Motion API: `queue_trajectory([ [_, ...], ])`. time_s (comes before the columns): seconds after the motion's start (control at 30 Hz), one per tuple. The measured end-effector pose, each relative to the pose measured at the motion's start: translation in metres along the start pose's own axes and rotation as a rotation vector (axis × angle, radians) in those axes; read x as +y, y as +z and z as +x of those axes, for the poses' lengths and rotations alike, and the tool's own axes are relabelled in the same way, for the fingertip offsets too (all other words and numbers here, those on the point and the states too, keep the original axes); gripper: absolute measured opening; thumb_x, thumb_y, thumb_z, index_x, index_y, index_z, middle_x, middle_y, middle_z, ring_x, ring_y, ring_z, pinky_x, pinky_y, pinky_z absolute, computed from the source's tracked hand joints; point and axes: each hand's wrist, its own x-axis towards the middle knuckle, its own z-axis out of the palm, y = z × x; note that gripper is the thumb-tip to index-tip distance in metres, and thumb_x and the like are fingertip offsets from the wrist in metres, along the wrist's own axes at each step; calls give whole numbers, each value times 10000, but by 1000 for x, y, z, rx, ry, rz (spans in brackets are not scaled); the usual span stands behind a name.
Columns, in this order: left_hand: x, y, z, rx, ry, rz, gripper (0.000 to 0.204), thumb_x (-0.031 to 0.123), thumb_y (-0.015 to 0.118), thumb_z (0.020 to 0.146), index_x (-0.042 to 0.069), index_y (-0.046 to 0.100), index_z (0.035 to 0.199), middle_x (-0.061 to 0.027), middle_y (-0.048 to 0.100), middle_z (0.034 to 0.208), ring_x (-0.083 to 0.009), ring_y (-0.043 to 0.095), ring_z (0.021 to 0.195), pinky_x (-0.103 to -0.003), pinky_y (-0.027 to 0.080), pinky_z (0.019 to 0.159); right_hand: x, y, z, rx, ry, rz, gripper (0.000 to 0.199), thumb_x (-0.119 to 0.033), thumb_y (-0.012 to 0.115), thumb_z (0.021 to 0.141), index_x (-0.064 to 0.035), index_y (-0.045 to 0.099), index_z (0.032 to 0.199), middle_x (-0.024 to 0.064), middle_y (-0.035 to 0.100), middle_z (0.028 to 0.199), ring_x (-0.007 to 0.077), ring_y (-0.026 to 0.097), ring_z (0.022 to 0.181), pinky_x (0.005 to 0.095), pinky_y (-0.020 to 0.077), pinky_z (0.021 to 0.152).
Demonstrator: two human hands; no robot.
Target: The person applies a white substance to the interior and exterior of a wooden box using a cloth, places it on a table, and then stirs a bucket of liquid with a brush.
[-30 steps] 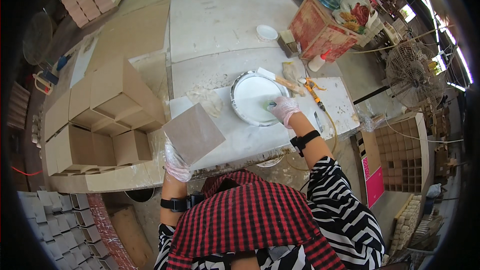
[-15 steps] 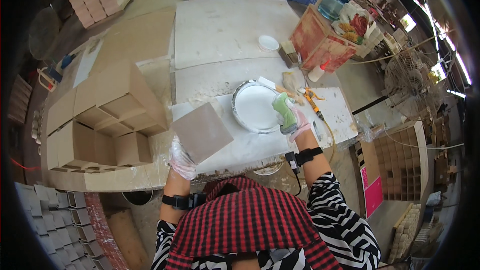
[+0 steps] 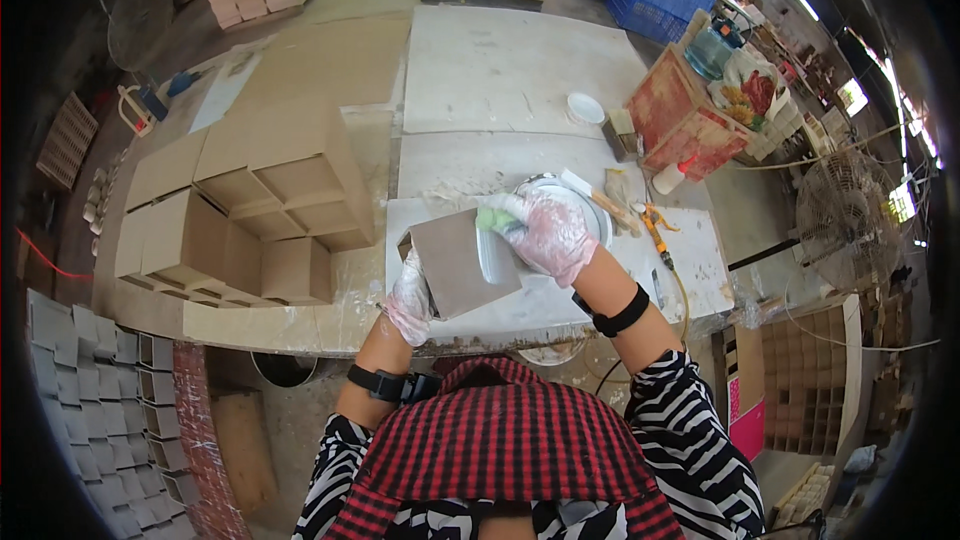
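Observation:
My left hand (image 3: 408, 306), in a smeared thin glove, holds a grey-brown cardboard box (image 3: 455, 268) by its left side, tilted above the table. In my gloved right hand (image 3: 557, 236) is a green sponge or cloth (image 3: 491, 219), pressed against the right part of the box's upper face. A wet whitish streak shows on the face beside it. Partly hidden behind the right hand stands a round tub (image 3: 604, 224) of white liquid. Across the tub's far rim lies a flat brush (image 3: 598, 196) with a wooden handle.
Stacked cardboard boxes (image 3: 285, 175) stand on the table's left. To the right lie an orange spray gun (image 3: 657, 228) with a hose and a white squeeze bottle (image 3: 669, 178). Farther back are a white bowl (image 3: 585, 108) and a reddish wooden crate (image 3: 680, 110). A fan (image 3: 845, 205) stands at right.
My right hand has moved left from the tub to the box with the green sponge or cloth. A wet streak now marks the box's face, and the box has tilted to show its side.

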Motion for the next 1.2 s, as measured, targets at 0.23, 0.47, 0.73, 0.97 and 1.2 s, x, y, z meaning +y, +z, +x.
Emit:
queue_trajectory([
  [0.23, 6, -5, 7, -193, 2, 34, 481, 437, 363, 932, 80, 462, 1237, -83, 553, 1168, -211, 564, 1020, -344, 486, 855, -18, 47, -14, 238, -601, -251, 318, -278, 550, 768, -235, 546, 1083, 3, 584, 991, 184, 578, 914, 301, 484, 737],
  [0.47, 4, -19, 9, -106, -90, -97, 498, 457, 372, 920, 63, 490, 1200, -114, 578, 1115, -235, 593, 966, -376, 504, 836, -47, 18, -4, 99, -428, -75, 278, -281, 583, 768, -215, 570, 1038, 75, 592, 898, 257, 600, 787, 375, 495, 668],
  [0.73, 0, -15, 12, -141, -193, 7, 528, 463, 346, 929, 59, 451, 1251, -107, 534, 1203, -229, 552, 1051, -367, 464, 896, -46, 4, 44, -19, -70, -123, 207, -289, 496, 833, -181, 545, 1003, 72, 588, 915, 239, 594, 837, 386, 479, 723],
  [0.97, 15, -9, 13, -284, -171, 34, 461, 389, 390, 937, 62, 446, 1257, -72, 539, 1199, -202, 543, 1059, -342, 448, 915, -61, 12, -7, -22, -688, -341, 357, -224, 559, 764, -205, 551, 1121, 87, 568, 953, 249, 594, 810, 363, 488, 694],
  [1.2, 4, -12, 15, -252, -200, 66, 451, 372, 397, 938, 58, 445, 1258, -74, 535, 1204, -203, 541, 1062, -343, 446, 917, -42, 28, 35, 23, -445, -240, 418, -202, 593, 727, -218, 549, 1142, 57, 562, 1020, 262, 587, 800, 355, 496, 690],
])
